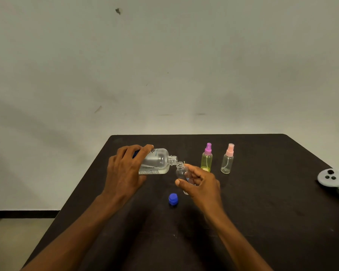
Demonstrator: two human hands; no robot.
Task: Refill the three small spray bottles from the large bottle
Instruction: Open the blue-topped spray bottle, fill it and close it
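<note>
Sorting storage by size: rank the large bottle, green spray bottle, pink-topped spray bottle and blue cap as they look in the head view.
1. large bottle
2. green spray bottle and pink-topped spray bottle: look alike, left unranked
3. blue cap, though nearer the camera

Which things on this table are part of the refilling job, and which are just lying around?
Job: large bottle, small open bottle, yellow-green spray bottle, pink-capped spray bottle, blue cap.
Lying about: grey controller.
</note>
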